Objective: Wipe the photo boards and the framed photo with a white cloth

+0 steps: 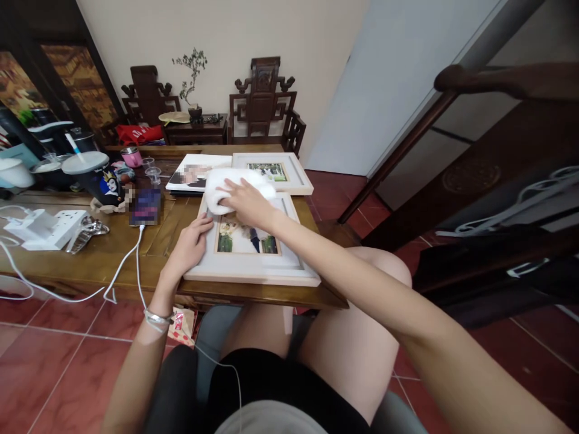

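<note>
- White cloth [224,181], bunched, resting on the top rail of a pale picture frame [253,274]. The frame lies flat at the near edge of the wooden table [90,259].
- Right hand [248,202]: flat, fingers extended, palm down on the cloth; nothing clasped.
- Left hand [190,244]: laid on the frame's left rail, fingers loosely bent; whether it clasps the edge cannot be told.
- Second frame [299,178] and photo print [192,172]: just beyond the cloth.
- Power strip [49,229], white cable [121,269], lidded black cup [102,181]: on the table to the left.

Soft even light, edges warped.
</note>
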Demonstrator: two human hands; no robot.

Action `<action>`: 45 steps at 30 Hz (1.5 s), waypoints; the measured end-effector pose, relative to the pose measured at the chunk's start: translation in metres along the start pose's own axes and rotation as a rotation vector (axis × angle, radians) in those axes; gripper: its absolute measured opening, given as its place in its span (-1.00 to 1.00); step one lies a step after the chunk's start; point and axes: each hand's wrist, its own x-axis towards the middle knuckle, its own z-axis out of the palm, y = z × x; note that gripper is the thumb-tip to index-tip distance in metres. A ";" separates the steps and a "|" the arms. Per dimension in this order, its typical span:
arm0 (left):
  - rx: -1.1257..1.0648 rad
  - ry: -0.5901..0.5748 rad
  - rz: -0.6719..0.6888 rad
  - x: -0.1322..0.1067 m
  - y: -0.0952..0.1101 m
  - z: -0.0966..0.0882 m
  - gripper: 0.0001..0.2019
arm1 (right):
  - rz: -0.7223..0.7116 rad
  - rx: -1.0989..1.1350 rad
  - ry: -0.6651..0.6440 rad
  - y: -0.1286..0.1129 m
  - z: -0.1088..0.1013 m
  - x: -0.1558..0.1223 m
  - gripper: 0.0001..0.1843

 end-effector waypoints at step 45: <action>0.005 -0.006 0.019 0.000 -0.005 0.001 -0.58 | 0.382 0.055 -0.137 0.047 -0.005 -0.102 -0.35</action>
